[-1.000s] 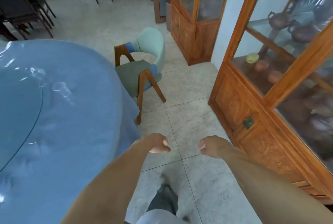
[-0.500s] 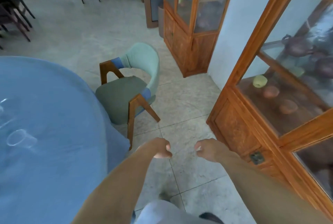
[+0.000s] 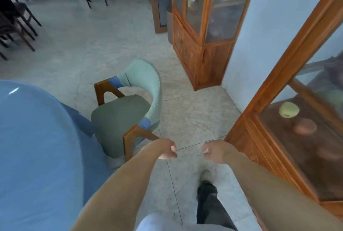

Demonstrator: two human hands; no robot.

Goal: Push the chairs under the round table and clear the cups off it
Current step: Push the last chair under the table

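Note:
A round table point(image 3: 37, 147) under a blue cloth fills the left side. Beside its right edge stands a chair point(image 3: 128, 117) with a grey-green seat, a curved mint back and wooden arms, its seat partly out from the table. My left hand point(image 3: 163, 149) hangs in a loose fist just right of the chair's near wooden arm, not touching it. My right hand point(image 3: 213, 151) is also curled shut and empty, a little further right over the floor tiles. No cup shows on the visible part of the table.
A tall wooden glass-fronted cabinet point(image 3: 278, 138) runs along the right, close to my right arm. A second cabinet point(image 3: 200, 45) stands further back. Dark chairs point(image 3: 16, 19) are grouped at the far left. My foot point(image 3: 207, 190) is on the tiled floor below my hands.
I have walked forward along the table's edge, so the chair is now much closer to my left hand. The clear cups on the table have slid out of view. Both hands stayed curled.

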